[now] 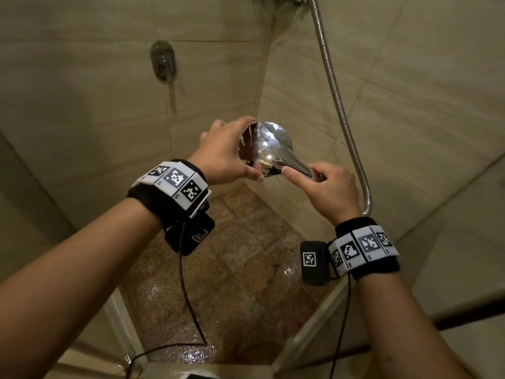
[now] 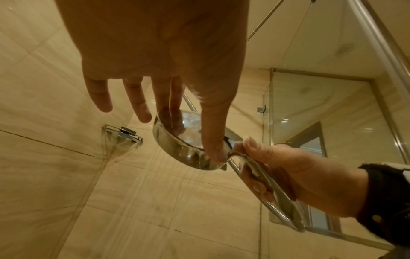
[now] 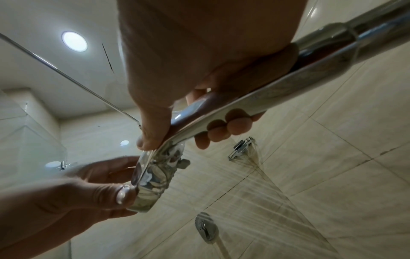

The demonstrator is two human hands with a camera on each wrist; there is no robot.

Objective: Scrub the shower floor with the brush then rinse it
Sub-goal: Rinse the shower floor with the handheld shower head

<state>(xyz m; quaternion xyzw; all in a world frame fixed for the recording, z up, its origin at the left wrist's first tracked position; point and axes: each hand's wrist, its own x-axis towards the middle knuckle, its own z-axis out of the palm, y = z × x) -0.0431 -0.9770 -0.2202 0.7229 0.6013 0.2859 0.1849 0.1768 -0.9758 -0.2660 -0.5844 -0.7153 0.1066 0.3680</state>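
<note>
Both hands hold a chrome shower head (image 1: pixel 270 143) at chest height over the wet, speckled brown shower floor (image 1: pixel 232 283). My right hand (image 1: pixel 328 187) is wrapped round its handle (image 3: pixel 266 91), thumb near the neck. The left hand (image 1: pixel 229 154) pinches the round head (image 2: pixel 177 149), thumb on the rim and two fingers flat on its back. Thin water streams (image 2: pixel 144 184) spray from the head (image 3: pixel 150 184) onto the tiled wall. A round bristled thing (image 2: pixel 127 130) lies on a glass corner shelf (image 2: pixel 133 139) higher up.
The metal hose (image 1: pixel 336 99) loops down the right wall beside my right wrist. A chrome mixer valve (image 1: pixel 163 62) sits on the left wall. Glass panels (image 2: pixel 321 122) and a metal door frame (image 1: pixel 123 324) close the stall behind and beside me.
</note>
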